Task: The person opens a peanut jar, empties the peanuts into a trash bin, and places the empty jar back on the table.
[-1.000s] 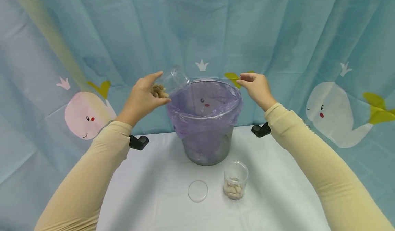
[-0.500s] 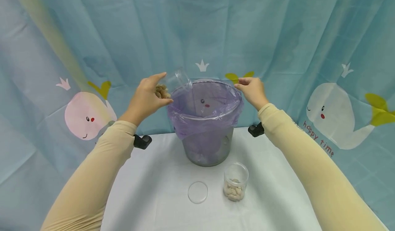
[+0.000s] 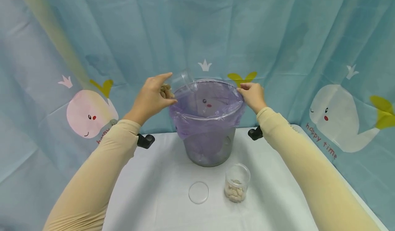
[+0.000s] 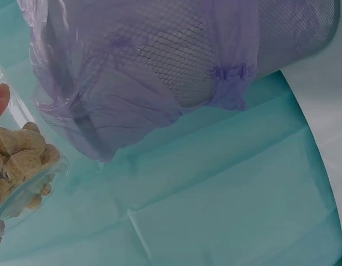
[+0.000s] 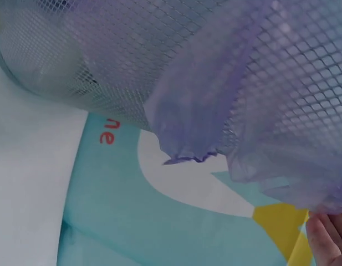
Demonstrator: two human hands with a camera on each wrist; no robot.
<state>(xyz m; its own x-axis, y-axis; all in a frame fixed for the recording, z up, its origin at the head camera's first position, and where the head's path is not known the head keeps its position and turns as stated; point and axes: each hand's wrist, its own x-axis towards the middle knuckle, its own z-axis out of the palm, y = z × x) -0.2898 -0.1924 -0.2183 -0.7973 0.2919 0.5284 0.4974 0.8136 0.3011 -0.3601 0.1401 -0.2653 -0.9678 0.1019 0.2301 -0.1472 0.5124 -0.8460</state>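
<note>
In the head view my left hand [image 3: 152,96] grips a clear plastic jar [image 3: 182,82] by its base end. The jar is tipped sideways, its mouth over the left rim of a wire-mesh trash bin [image 3: 210,154]. Unshelled peanuts [image 4: 21,152] lie in its lower end. A thin purple trash bag [image 3: 202,126] lines the bin and folds down over the rim. My right hand [image 3: 253,96] is at the right rim, its thumb and fingers pinching the bag's edge there. Only the fingers [image 5: 321,241] of that hand show in the right wrist view.
A second clear jar [image 3: 237,184], with peanuts in its lower part, stands on the white table [image 3: 166,203] in front of the bin. Left of it lies a round clear lid [image 3: 199,192]. A blue curtain [image 3: 148,35] hangs behind the bin.
My right hand has come down and inward from the air to the bin's right rim. My left hand has shifted slightly right with the tilted jar, bringing its mouth further over the bin.
</note>
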